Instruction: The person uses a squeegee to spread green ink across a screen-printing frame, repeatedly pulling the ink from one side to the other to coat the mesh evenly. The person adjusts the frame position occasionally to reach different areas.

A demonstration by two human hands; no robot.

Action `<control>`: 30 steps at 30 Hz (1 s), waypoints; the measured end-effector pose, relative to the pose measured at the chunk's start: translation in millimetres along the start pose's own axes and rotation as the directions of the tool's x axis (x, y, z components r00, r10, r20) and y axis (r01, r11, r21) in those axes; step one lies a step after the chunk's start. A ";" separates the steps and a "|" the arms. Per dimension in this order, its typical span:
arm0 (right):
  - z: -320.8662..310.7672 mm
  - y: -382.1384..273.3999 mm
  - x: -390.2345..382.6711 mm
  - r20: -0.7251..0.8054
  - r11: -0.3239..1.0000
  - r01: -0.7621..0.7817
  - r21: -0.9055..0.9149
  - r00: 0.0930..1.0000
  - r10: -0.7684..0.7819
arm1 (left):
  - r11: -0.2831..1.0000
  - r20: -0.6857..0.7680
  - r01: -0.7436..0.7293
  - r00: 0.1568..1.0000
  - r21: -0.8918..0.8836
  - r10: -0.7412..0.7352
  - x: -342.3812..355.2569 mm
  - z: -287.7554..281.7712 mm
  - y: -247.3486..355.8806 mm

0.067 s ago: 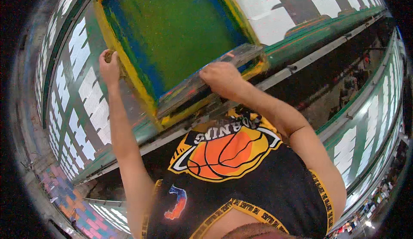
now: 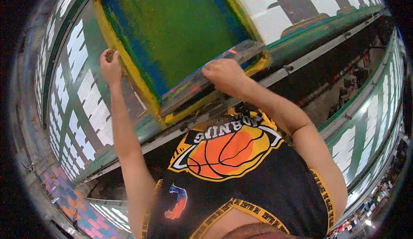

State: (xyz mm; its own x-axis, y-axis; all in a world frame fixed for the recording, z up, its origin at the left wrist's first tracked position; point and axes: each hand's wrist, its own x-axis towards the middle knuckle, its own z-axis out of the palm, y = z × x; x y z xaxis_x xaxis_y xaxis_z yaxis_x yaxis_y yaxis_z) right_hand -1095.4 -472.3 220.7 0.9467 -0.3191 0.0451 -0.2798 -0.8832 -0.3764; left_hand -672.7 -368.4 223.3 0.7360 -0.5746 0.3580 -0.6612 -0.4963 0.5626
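Frame (image 2: 108,26) with yellow-smeared sides and a blue inner border lies tilted across the far middle of the scene, slanting from far left to near right, with a green panel (image 2: 180,32) filling it. Along its near side rests a long dark bar (image 2: 185,93), streaked with red and orange marks, running from the near-left corner up to the right corner.

The right hand (image 2: 226,76) is clenched on this bar around its middle, knuckles up, so the bar extends to both sides of the fist and the green panel lies just beyond it, on the far left. The left hand (image 2: 111,69) is just outside the frame's left side, its thumb and fingers closed around a small brown piece (image 2: 110,55); whether that piece belongs to the frame, I cannot tell.

Beneath is a long green table (image 2: 316,29), with white sheets (image 2: 270,23) in a row to the far right and more to the left. A pale rail (image 2: 279,76) follows the table's near edge. Nearest is the person's black sleeveless top (image 2: 258,196), printed with an orange basketball.
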 end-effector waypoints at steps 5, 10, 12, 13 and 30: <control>-49.6 123.3 -63.2 0.061 0.999 -0.002 -0.052 0.998 0.005 | 0.989 0.013 0.091 0.996 -0.115 -0.091 -37.1 95.4 97.7; -71.3 185.9 -97.8 0.060 0.995 -0.003 -0.100 0.998 0.009 | 0.983 0.016 0.071 0.997 -0.169 -0.070 -54.7 156.1 156.5; -76.7 202.4 -108.7 0.054 0.992 -0.001 -0.129 0.999 0.008 | 0.984 0.040 0.092 0.995 -0.150 -0.087 -60.1 172.3 170.9; -77.0 204.4 -110.9 0.075 0.992 -0.012 -0.122 0.997 0.022 | 0.988 0.035 0.079 0.997 -0.130 -0.075 -61.3 175.0 173.5; -106.7 205.3 -103.6 0.322 0.993 -0.073 -0.094 0.941 0.099 | 0.987 0.132 0.135 0.984 -0.090 -0.122 -62.7 209.7 158.4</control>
State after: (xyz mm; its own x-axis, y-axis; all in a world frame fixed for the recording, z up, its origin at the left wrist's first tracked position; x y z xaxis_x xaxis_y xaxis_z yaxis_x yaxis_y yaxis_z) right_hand -1268.0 -657.2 237.5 0.9149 -0.2774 -0.2934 -0.3618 -0.8859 -0.2904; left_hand -854.1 -547.5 133.7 0.7855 -0.5905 0.1852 -0.5403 -0.5085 0.6705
